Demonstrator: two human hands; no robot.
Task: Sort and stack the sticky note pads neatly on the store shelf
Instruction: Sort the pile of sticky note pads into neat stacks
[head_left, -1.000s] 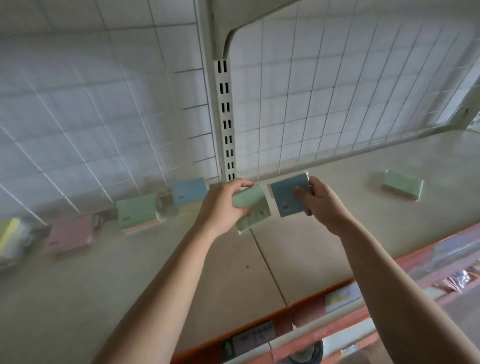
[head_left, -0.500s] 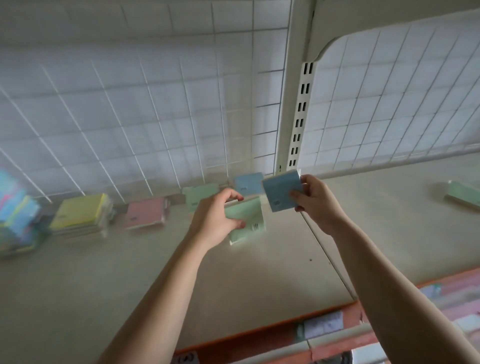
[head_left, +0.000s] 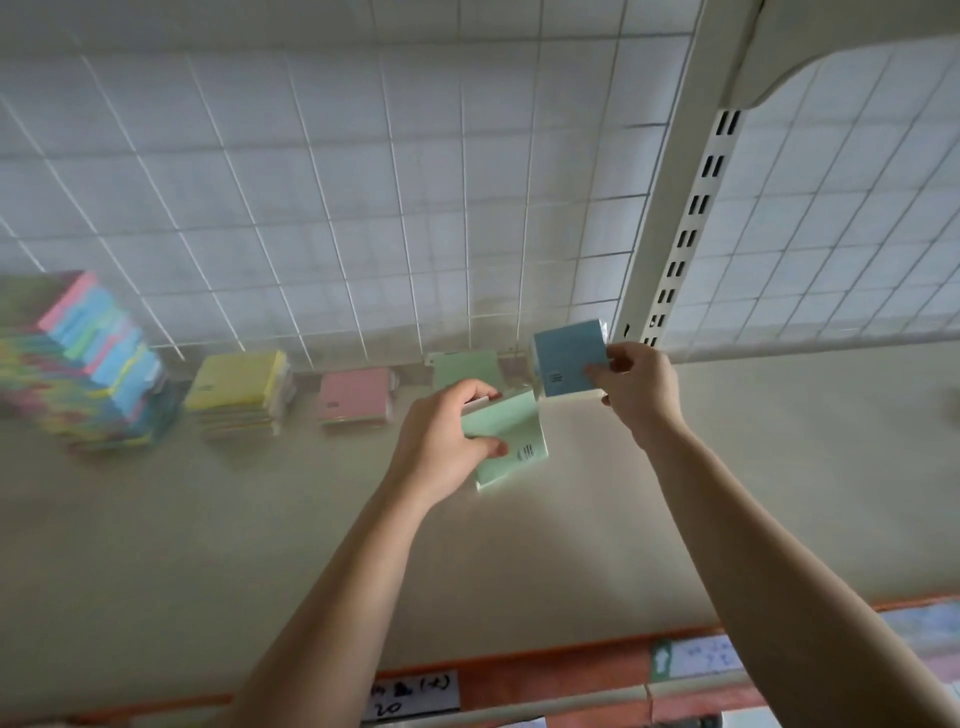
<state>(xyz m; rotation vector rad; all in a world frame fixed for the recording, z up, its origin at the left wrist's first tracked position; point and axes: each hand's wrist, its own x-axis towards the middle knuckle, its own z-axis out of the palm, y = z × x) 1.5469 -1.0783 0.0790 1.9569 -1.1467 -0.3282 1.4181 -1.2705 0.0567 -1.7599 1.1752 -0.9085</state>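
My left hand (head_left: 441, 441) grips a green sticky note pad (head_left: 511, 441) above the beige shelf (head_left: 208, 545). My right hand (head_left: 639, 387) pinches a blue pad (head_left: 566, 356) by its right edge, just up and right of the green one. Along the back of the shelf lie a green stack (head_left: 465, 366), a pink stack (head_left: 356, 395) and a yellow stack (head_left: 239, 387). A tall mixed-colour pile (head_left: 83, 364) stands at the far left, blurred.
A white wire grid (head_left: 363, 208) backs the shelf. A slotted white upright (head_left: 685, 223) rises right of the blue pad. The orange front rail (head_left: 545, 670) carries price labels.
The view has swung left, bringing the yellow stack and the mixed-colour pile into sight. Both hands kept their pads and moved left along the shelf, nearer the green and pink stacks.
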